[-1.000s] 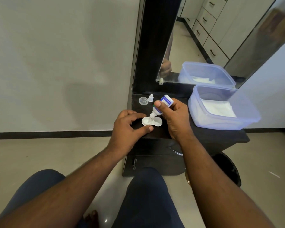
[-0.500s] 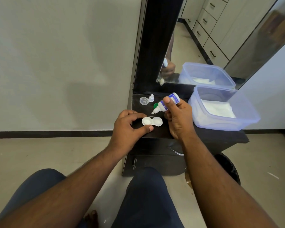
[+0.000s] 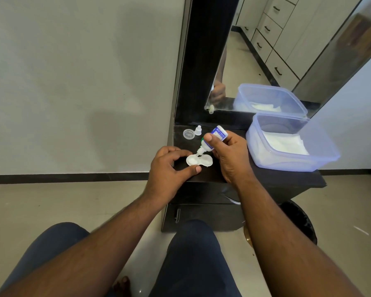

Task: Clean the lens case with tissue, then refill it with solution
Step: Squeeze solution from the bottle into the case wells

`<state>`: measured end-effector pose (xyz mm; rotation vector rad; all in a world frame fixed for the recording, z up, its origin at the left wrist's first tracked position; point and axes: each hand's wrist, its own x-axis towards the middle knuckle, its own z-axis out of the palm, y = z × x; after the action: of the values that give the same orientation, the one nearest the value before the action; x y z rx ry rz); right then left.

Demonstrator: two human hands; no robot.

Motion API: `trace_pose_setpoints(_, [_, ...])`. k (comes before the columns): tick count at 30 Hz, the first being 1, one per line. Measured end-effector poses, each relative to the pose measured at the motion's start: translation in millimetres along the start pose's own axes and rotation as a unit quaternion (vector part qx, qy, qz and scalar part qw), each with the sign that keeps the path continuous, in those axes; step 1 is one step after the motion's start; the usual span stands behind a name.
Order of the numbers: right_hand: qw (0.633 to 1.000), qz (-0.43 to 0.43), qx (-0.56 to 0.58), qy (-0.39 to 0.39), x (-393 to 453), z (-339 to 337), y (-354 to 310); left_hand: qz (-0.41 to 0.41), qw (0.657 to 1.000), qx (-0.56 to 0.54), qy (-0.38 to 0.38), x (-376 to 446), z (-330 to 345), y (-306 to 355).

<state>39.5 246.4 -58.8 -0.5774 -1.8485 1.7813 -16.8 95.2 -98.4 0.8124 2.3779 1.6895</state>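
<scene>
A white two-well lens case lies open on the dark dresser top. My left hand curls around its left end, thumb and forefinger touching the rim. My right hand grips a small white solution bottle with a blue label. The bottle is tipped nozzle-down, its tip just over the left well. A clear case cap and the bottle's small white cap sit behind, near the mirror frame.
A translucent blue plastic box holding white tissues stands at the right of the dresser. A mirror rises behind it. A dark round bin sits on the floor under the dresser's right side. My knees are below.
Half a second ago the bottle was lifted and held nearly level; it has tipped back down with the nozzle over the case's left well. My left hand stayed on the case.
</scene>
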Motion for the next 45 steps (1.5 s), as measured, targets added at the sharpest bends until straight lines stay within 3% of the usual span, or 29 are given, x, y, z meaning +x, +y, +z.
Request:
trace_pose_setpoints(37, [1.000,0.007,0.020,-0.019,1.6,-2.2,-2.3,-0.006,1.000,-0.013,0.012,-2.6,2.3,-0.2])
trace_pose_setpoints(45, [0.996,0.029,0.083,0.005,1.6,-3.9,-7.1,-0.011,1.000,-0.012,0.009,-2.5,1.0,0.1])
